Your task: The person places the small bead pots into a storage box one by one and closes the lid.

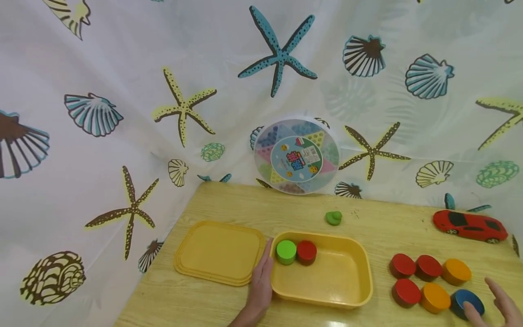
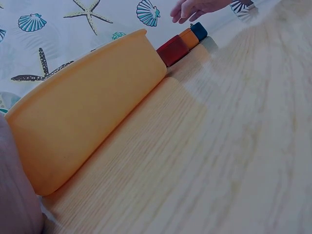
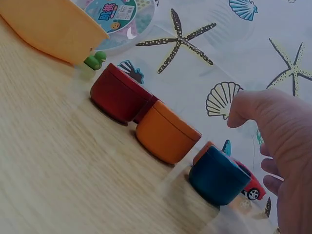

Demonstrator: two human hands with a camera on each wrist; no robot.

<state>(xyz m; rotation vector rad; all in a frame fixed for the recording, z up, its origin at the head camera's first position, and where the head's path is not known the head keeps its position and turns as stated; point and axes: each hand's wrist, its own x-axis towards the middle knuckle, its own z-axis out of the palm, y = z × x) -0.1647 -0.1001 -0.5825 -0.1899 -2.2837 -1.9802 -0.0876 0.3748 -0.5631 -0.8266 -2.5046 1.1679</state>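
Observation:
A yellow plastic bin [image 1: 361, 290] stands in the middle of the table, holding a green round tub [image 1: 286, 251] and a red round tub [image 1: 306, 252] in its back left corner. Along its left wall lies my left hand [image 1: 260, 279], fingers straight. At the right, my right hand [image 1: 496, 306] hovers beside and above a blue round tub [image 1: 466, 302], thumb and fingers spread, with nothing held. Two rows of tubs stand there: several red ones [image 1: 406, 292] and orange ones [image 1: 435, 297]. The right wrist view shows a space between the thumb and the blue tub [image 3: 219, 178].
Left of the bin lies a flat yellow lid [image 1: 220, 252]. A small green toy [image 1: 333, 218] sits behind the bin, and a red toy car [image 1: 470, 225] stands at the back right. A round board-game box [image 1: 297, 156] leans against the patterned curtain [image 1: 229, 41].

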